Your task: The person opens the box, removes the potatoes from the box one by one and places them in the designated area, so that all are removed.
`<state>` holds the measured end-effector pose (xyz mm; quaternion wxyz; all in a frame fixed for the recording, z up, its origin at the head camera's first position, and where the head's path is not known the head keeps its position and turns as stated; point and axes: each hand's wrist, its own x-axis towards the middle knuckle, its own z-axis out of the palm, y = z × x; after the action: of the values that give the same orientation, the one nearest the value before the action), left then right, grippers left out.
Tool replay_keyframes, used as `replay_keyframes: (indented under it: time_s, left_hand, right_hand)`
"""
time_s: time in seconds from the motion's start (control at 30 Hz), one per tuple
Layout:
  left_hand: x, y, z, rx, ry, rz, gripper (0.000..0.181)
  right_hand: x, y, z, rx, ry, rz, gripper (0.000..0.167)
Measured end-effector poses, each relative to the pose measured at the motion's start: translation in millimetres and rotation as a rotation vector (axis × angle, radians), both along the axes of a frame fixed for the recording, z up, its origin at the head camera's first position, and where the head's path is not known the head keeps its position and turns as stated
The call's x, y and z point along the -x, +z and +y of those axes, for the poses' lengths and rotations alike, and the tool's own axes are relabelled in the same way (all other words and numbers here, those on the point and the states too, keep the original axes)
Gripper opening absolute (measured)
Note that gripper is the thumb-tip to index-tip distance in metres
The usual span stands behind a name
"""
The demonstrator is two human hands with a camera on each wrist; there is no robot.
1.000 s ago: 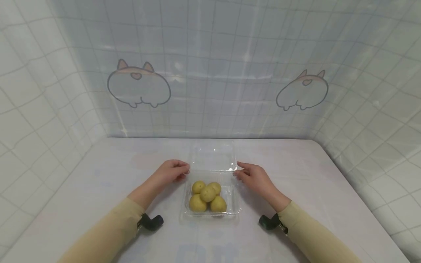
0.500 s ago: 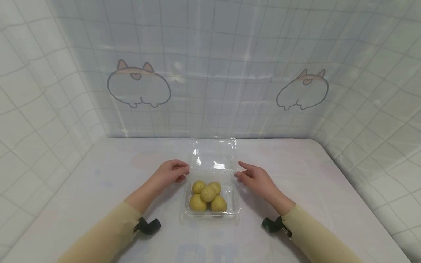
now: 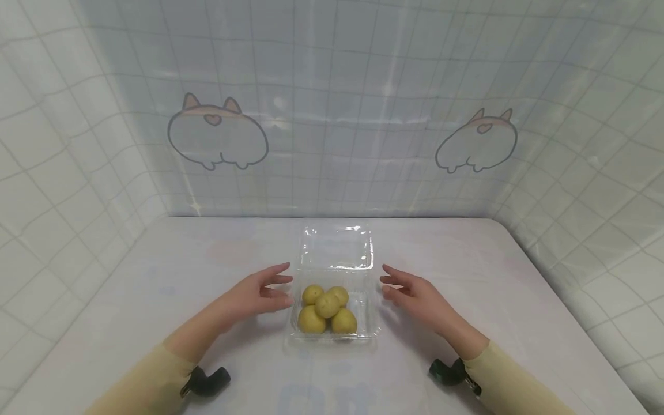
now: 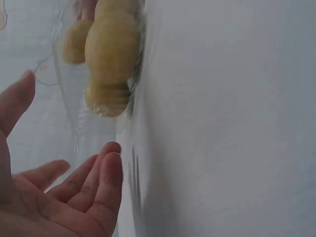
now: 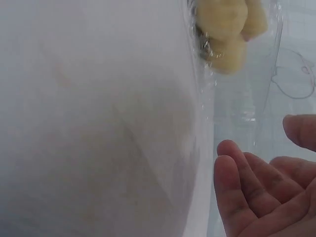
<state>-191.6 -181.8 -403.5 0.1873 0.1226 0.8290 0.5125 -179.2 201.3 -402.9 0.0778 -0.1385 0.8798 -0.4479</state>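
White table (image 3: pixel 441 259) under your box (image 3: pixel 334 338): five fruits (image 3: pixel 327 305) already inside, far lid (image 3: pixel 336 248) not yet closed. Your left hand (image 3: pixel 256 295) and right hand (image 3: pixel 415 295) flank it, fingers apart from thumbs, gripping nothing.

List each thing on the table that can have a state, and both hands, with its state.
Clear box: open, upright
Lid: open, laid back beyond the box
Round yellow items: five visible, piled inside the box
Left hand: fingers extended, holding nothing
Right hand: fingers relaxed, holding nothing
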Motion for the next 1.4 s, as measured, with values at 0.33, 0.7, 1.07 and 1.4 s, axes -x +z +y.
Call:
replay_keyframes:
  time_s: [0.33,0.7,1.07,1.4]
  left_hand:
    - [-20.4,-4.7,1.6,-0.015,-0.126,-0.013,0.092]
    - [-26.7,0.2,5.1,0.021,-0.170,0.033,0.099]
    - [-28.0,-1.0,5.7,0.048,-0.161,0.059,0.100]
    - [-30.1,-2.4,6.9,0.028,-0.157,0.051,0.100]
  right_hand:
    - [-20.0,-2.5,-8.8,-0.017,0.110,-0.039,0.064]
    - [-23.5,5.9,-6.8,-0.042,0.110,0.046,0.063]
    - [-14.0,29.0,-23.5,-0.034,0.137,0.288,0.056]
    - [-9.5,26.7,-57.9,-0.051,0.302,0.304,0.054]
